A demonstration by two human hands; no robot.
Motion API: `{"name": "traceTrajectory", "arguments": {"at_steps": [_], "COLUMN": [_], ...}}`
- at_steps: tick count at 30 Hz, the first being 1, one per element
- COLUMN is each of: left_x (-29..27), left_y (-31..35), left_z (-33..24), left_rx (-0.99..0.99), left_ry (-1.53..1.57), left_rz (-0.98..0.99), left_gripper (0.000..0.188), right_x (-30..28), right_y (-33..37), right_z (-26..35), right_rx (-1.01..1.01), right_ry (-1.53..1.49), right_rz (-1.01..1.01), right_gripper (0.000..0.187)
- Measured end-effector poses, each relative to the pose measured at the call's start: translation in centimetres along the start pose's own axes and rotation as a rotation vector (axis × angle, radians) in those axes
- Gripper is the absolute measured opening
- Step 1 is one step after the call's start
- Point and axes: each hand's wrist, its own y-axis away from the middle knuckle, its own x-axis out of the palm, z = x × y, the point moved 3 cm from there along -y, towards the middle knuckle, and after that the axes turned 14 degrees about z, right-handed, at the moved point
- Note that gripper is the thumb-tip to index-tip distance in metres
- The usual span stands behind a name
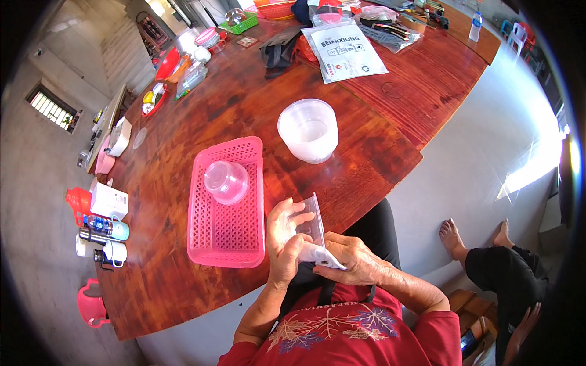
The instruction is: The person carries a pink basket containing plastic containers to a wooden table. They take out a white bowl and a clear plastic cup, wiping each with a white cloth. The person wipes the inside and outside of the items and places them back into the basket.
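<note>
Above my lap, just off the table's front edge, my left hand [284, 243] holds a clear plastic tub [312, 227] tipped on its side, fingers spread round its wall. My right hand [354, 258] is closed at the tub's lower end on a thin white piece [322, 256]; whether it is cloth or paper I cannot tell. Left of my hands, a pink perforated basket [226, 235] lies on the table with one clear tub [226, 182] in it. A stack of clear round tubs [308, 131] stands beyond my hands.
The brown wooden table [159, 244] carries cups and bottles [107, 229] along its left edge. Farther back are a white printed bag [345, 52], a green basket [241, 23] and a water bottle [475, 27]. Another person's legs [506, 262] show at the right.
</note>
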Motion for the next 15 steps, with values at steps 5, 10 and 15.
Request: {"name": "traceTrajectory", "arguments": {"at_steps": [5, 10, 15], "left_x": [0.7, -0.6, -0.4], "left_y": [-0.7, -0.1, 0.3], "left_z": [0.1, 0.9, 1.1], "left_rx": [0.016, -0.266, -0.221], "left_ry": [0.225, 0.422, 0.301], "left_rz": [0.097, 0.126, 0.098], "left_gripper": [0.091, 0.079, 0.085], "right_x": [-0.4, 0.6, 0.9], "right_y": [0.0, 0.1, -0.3], "right_z": [0.7, 0.3, 0.3], "right_rx": [-0.123, -0.155, -0.144], "right_ry": [0.402, 0.699, 0.136], "right_rz": [-0.155, -0.057, 0.098], "right_gripper": [0.033, 0.038, 0.027]}}
